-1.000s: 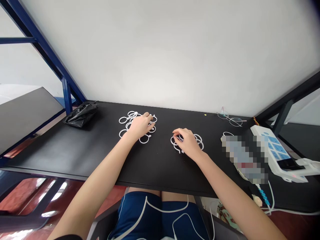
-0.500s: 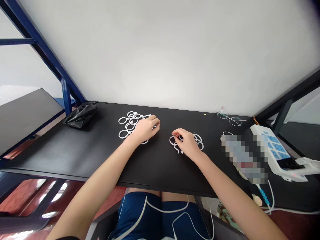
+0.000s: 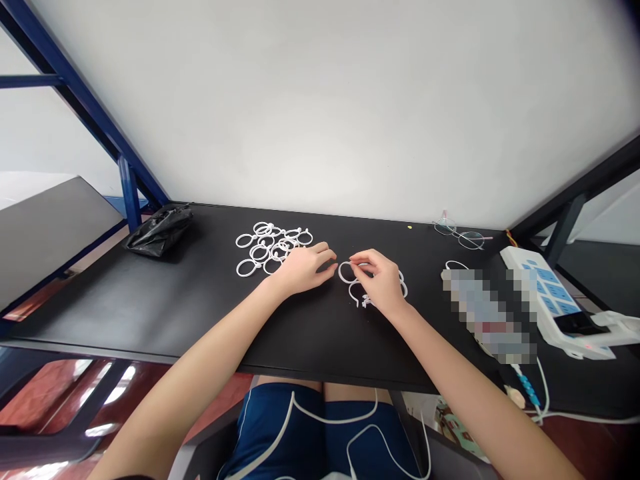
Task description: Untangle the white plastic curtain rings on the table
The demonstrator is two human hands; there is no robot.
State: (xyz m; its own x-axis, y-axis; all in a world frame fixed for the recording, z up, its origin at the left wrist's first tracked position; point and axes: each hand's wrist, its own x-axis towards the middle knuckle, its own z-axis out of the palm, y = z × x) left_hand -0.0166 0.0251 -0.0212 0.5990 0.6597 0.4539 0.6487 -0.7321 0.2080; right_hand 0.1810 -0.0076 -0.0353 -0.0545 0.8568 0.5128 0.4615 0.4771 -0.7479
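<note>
White ring (image 3: 341, 273) pinched by right hand (image 3: 383, 280), fingers (image 3: 364, 255) closed; left hand (image 3: 303, 268) held just beside (fingers slightly parted, empty).

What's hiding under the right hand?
White rings poke out on both sides of the right hand. The hand covers the rest, so I can't count them all.

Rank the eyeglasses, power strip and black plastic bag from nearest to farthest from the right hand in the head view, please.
1. Eyeglasses, rightward of and beyond the right hand.
2. Power strip, farther right.
3. Black plastic bag, far left.
</note>
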